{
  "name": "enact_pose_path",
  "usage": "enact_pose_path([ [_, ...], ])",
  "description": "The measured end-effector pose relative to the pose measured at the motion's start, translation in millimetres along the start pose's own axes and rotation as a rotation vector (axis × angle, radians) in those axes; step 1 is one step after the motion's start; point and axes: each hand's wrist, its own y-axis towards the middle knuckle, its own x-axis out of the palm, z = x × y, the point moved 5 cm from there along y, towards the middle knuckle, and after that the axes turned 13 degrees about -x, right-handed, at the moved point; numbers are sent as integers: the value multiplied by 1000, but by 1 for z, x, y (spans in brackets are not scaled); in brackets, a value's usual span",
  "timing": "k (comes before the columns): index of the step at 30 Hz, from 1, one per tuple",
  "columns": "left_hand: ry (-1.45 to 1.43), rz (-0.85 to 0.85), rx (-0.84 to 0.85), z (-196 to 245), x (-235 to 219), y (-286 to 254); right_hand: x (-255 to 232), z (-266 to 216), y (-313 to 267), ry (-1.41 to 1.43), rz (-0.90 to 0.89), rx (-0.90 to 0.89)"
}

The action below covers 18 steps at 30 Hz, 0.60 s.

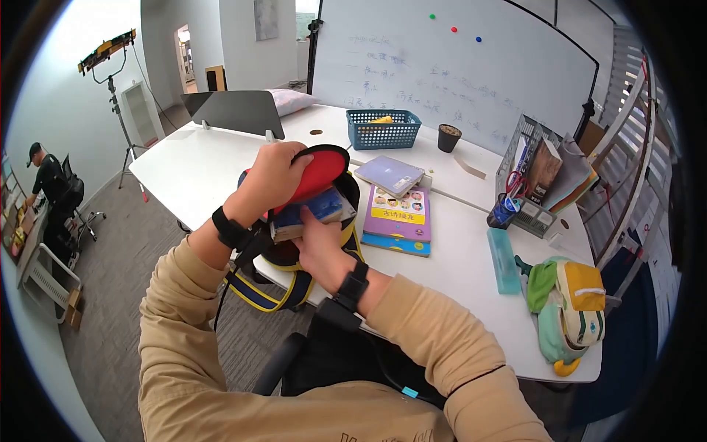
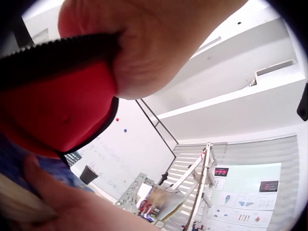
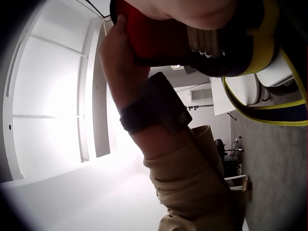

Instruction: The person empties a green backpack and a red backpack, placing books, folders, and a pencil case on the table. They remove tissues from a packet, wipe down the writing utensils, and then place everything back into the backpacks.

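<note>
A dark backpack [image 1: 298, 289] with yellow trim sits at the table's near edge, its top open. My left hand [image 1: 271, 177] grips the edge of its red-lined flap [image 1: 324, 174] and holds it raised. Under the flap, my right hand [image 1: 324, 250] holds a thick book with a blue cover [image 1: 321, 208], thumb on top, at the bag's mouth. The left wrist view shows the flap's zipper edge [image 2: 57, 60] in the left hand. Page edges [image 3: 204, 41] show below the right hand in the right wrist view. The book's lower part is hidden.
Right of the bag lie a purple book [image 1: 398, 221], a blue book beneath it and a pale notebook [image 1: 390, 175]. Behind are a blue basket [image 1: 383, 132] and a small pot [image 1: 448, 138]. A teal case [image 1: 503, 261], file rack [image 1: 536, 217] and green-yellow bag [image 1: 567, 317] stand right.
</note>
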Motion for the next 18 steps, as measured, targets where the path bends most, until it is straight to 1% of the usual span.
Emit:
enact_pose_path([
  [2, -5, 24, 28, 11, 2, -1, 6, 7, 10, -42, 75, 22],
  [3, -6, 35, 40, 13, 3, -3, 5, 15, 16, -47, 27, 44],
  [5, -8, 74, 89, 5, 8, 1, -13, 50, 43, -193, -74, 97],
  [6, -9, 96, 114, 1, 7, 3, -18, 59, 50, -266, -126, 122],
  [9, -13, 120, 47, -6, -1, 8, -17, 43, 31, -583, -203, 314],
  [12, 97, 168, 66, -11, -7, 10, 3, 12, 15, -538, -553, 407],
  [15, 120, 157, 67, -17, -9, 13, -18, 9, 45, -780, -399, 313],
  [17, 100, 149, 65, -19, -12, 13, -18, 11, 46, -889, -242, 321],
  [18, 89, 148, 64, -19, -13, 13, -18, 10, 46, -922, -224, 304],
])
